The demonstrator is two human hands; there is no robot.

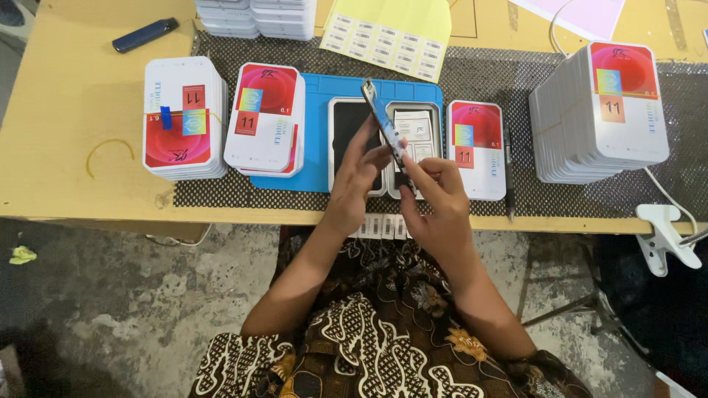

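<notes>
Both hands grip screen panel | lower end hidden | open tray behind

The thin phone screen panel stands edge-on to the camera, so its faces cannot be read, and its near end is hidden behind the fingers of the right hand. The left hand covers part of the dark screen in the open tray. At the far edge the white box stacks, the yellow label sheet and a pink sheet are cut off. Print on the label strips at the table edge is too small to tell.
</notes>
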